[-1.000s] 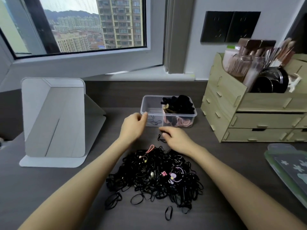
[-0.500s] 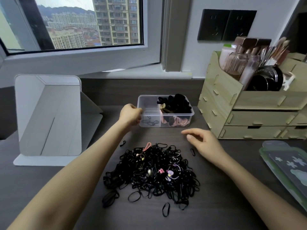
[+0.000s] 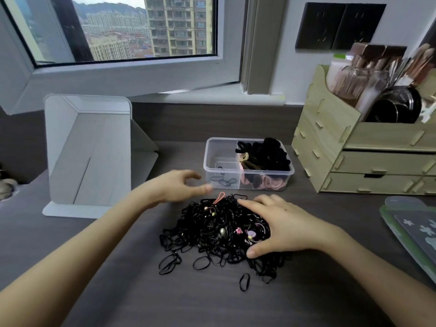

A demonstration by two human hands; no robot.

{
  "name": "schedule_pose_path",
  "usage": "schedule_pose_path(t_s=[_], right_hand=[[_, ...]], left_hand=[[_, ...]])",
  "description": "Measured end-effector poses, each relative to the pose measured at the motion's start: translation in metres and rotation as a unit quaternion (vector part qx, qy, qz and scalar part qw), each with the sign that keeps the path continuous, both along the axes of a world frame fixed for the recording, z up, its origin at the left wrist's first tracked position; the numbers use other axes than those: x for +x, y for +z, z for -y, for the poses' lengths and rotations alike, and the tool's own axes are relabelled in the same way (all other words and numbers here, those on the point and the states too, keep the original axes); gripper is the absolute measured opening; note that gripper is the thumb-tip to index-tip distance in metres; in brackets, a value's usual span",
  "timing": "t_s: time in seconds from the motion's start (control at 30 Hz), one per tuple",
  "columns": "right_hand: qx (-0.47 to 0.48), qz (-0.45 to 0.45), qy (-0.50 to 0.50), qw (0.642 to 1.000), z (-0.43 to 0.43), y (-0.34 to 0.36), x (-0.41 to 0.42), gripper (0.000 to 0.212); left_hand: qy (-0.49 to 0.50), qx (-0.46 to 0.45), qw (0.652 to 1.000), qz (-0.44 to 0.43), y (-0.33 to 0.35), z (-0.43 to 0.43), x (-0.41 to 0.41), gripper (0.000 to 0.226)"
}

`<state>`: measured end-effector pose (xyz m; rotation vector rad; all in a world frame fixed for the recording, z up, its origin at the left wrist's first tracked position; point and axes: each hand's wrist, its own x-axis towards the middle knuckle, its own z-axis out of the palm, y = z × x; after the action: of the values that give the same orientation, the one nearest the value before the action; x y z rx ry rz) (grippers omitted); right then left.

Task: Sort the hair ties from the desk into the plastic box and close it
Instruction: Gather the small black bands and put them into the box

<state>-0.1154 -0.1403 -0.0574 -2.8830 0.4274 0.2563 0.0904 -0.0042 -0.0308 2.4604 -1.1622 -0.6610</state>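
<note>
Hair-tie heap [image 3: 219,234] on surface | under right hand [image 3: 280,228], fingers spread flat | left hand [image 3: 179,187] loosely open, empty, nearer plastic box [image 3: 247,171] beyond heap.

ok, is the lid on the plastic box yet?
No, the plastic box sits open-topped behind the pile of hair ties, its compartments showing and no lid on it.

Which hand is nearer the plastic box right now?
Left. The left hand hovers just beside the box's front left corner, fingers loosely open. The right hand is farther back, spread flat on the pile of hair ties.
</note>
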Motion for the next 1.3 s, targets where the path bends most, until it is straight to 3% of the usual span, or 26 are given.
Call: schedule_pose_path(t_s=[0.07, 0.17, 0.27, 0.4, 0.67, 0.83, 0.93, 1.07, 1.17, 1.3], right_hand=[[0.039, -0.007, -0.002, 0.999, -0.001, 0.001, 0.005, 0.096], [0.063, 0.021, -0.012, 0.998, -0.006, 0.004, 0.015, 0.072], [0.054, 0.050, -0.011, 0.997, -0.010, 0.007, 0.022, 0.049], [0.074, 0.081, -0.015, 0.994, -0.011, 0.021, 0.027, 0.030], [0.129, 0.125, -0.039, 0.983, -0.001, 0.074, 0.039, 0.018], [0.204, 0.161, -0.100, 0.961, 0.013, 0.100, 0.062, 0.012], [0.222, 0.189, -0.150, 0.945, 0.026, 0.099, 0.092, 0.013], [0.151, 0.179, -0.199, 0.952, 0.032, 0.080, 0.137, 0.017], [0.070, 0.115, -0.206, 0.969, 0.026, 0.068, 0.159, 0.020], [0.053, 0.019, -0.194, 0.979, 0.022, 0.063, 0.171, 0.024]], left_hand=[[-0.064, 0.070, 0.995, -0.004, -0.001, -0.014, -0.006, 0.084], [-0.134, 0.096, 0.986, 0.035, -0.007, -0.025, -0.013, 0.096], [-0.166, 0.084, 0.979, 0.079, -0.017, -0.026, -0.025, 0.102], [-0.158, 0.021, 0.982, 0.105, -0.027, -0.023, -0.031, 0.088], [-0.125, -0.053, 0.986, 0.093, -0.028, -0.023, -0.022, 0.042], [-0.112, -0.078, 0.987, 0.090, -0.029, -0.022, -0.019, 0.030], [-0.112, -0.073, 0.987, 0.093, -0.031, -0.021, -0.020, 0.030], [-0.120, -0.036, 0.987, 0.097, -0.028, -0.021, -0.022, 0.044], [-0.129, -0.019, 0.986, 0.106, -0.028, -0.022, -0.024, 0.051], [-0.132, -0.018, 0.985, 0.113, -0.030, -0.021, -0.025, 0.048]])
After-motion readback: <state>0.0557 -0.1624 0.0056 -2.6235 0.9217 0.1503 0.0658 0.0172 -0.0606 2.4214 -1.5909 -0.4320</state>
